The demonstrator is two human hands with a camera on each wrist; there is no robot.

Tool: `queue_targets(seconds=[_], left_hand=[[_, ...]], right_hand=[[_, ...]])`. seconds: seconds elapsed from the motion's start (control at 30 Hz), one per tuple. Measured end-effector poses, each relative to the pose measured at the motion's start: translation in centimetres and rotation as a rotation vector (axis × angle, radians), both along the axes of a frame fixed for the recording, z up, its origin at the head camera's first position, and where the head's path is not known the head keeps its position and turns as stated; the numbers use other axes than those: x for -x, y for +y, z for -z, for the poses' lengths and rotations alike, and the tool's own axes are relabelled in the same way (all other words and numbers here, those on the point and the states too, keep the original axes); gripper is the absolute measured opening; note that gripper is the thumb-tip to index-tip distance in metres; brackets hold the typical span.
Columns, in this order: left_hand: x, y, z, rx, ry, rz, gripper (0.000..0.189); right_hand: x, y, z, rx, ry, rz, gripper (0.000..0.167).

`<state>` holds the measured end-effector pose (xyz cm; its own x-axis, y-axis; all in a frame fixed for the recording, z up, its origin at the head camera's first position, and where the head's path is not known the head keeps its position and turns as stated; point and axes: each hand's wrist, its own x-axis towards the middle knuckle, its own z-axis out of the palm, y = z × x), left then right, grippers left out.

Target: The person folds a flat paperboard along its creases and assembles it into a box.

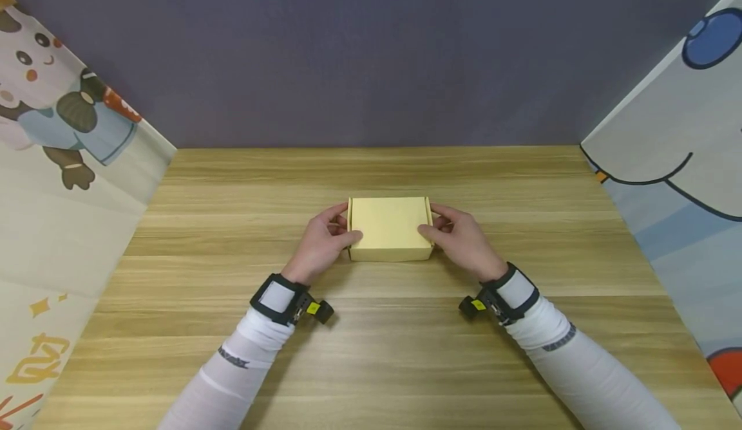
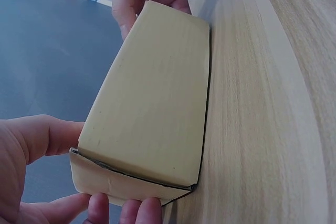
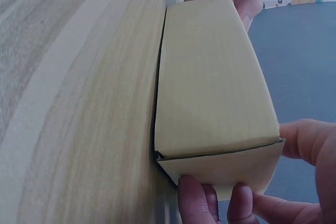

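Note:
A small closed cardboard box point(image 1: 390, 221), pale yellow-brown, sits on the wooden table between both hands. At its left end the left hand point(image 1: 324, 235) grips it, thumb on the lid's edge and fingers along the side. The right hand point(image 1: 460, 237) holds the opposite end the same way. In the left wrist view, fingertips press the end panel of the box point(image 2: 142, 93) below its lid seam. From the right wrist, several fingertips show against the other end panel of the box point(image 3: 215, 82). The contents are hidden.
The wooden table point(image 1: 382, 359) extends around the box. A dark blue-grey wall point(image 1: 371, 56) stands behind its far edge. Cartoon-printed panels flank it on the left point(image 1: 75, 224) and right point(image 1: 655, 121). Each wrist wears a strapped camera.

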<state>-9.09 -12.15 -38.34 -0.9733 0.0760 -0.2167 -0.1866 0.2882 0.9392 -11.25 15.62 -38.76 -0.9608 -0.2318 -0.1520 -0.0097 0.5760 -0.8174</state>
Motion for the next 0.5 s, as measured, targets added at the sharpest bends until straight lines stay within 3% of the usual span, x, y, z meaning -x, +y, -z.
queue_targets(seconds=[0.5], left_hand=[[-0.05,-0.36,-0.31,-0.008,0.036,-0.051,0.064]], right_hand=[[0.06,0.15,-0.3,0.039,0.006,0.022,0.064]])
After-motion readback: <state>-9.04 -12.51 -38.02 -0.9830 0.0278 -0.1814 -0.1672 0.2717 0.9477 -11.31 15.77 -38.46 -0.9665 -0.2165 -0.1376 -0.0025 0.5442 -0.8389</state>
